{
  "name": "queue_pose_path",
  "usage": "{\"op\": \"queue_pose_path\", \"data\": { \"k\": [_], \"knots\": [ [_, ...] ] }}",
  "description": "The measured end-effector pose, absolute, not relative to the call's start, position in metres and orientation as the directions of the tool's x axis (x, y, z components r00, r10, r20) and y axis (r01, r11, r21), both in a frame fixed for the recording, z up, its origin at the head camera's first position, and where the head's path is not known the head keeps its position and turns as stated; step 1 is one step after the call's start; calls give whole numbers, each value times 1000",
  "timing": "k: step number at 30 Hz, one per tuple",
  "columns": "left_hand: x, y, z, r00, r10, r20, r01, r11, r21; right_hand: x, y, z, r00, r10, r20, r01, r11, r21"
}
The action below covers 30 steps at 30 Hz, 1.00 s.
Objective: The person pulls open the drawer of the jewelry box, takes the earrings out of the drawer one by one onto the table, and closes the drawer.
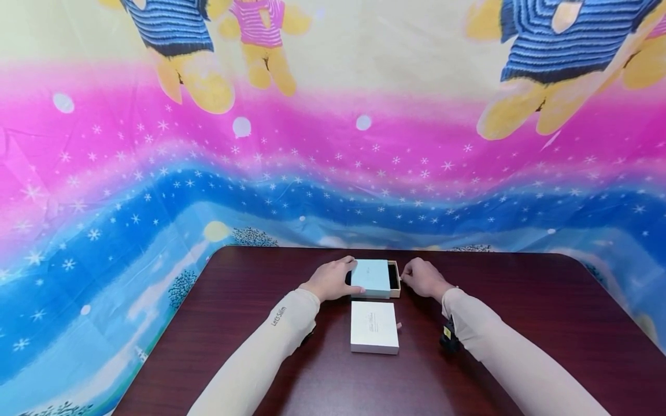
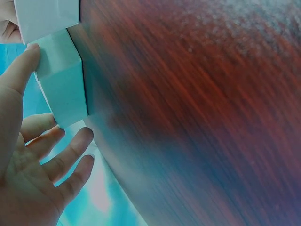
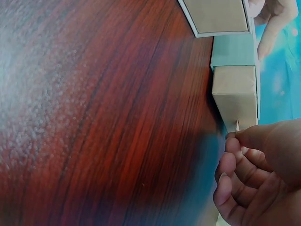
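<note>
Near the far edge of the table, a pale mint-green box sleeve [image 1: 370,277] lies flat with its tan drawer [image 3: 234,89] sticking out on the right. The drawer's inside looks black from above. My left hand [image 1: 333,280] grips the sleeve's left end, thumb on the near side and fingertips on the far side. At the drawer's end, my right hand [image 1: 424,278] pinches a small ribbon tab [image 3: 237,125] between thumb and forefinger. A white box [image 1: 373,326] with faint lettering lies just in front of the sleeve.
A pinkish tab [image 1: 399,326] pokes out of the white box's right side. The dark red-brown table [image 1: 525,300] has a glossy wood grain. Behind it hangs a printed cloth [image 1: 333,150] with bears and snowflakes, close to the table's back edge.
</note>
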<state>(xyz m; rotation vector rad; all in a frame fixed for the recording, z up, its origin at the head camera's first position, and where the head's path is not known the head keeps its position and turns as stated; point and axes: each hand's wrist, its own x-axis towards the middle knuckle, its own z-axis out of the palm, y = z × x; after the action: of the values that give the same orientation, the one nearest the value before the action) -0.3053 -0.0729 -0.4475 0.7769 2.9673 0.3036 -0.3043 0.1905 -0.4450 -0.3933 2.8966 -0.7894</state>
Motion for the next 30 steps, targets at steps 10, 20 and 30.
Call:
{"op": "queue_pose_path", "data": {
  "k": [10,20,30],
  "knots": [
    [-306,-74,-449,-870,494,-7,481,850,216,-306,192,-446,-960,-274,-58,-209,839,-502],
    [-305,-73,-447,-866,499,3,490,849,199,-308,196,-448,-965,-258,-53,-201,850,-486],
    [-305,-72,-448,-868,496,-2,486,852,197,-308,197,-451,-959,-277,-54,-211,830,-516]
  ]
}}
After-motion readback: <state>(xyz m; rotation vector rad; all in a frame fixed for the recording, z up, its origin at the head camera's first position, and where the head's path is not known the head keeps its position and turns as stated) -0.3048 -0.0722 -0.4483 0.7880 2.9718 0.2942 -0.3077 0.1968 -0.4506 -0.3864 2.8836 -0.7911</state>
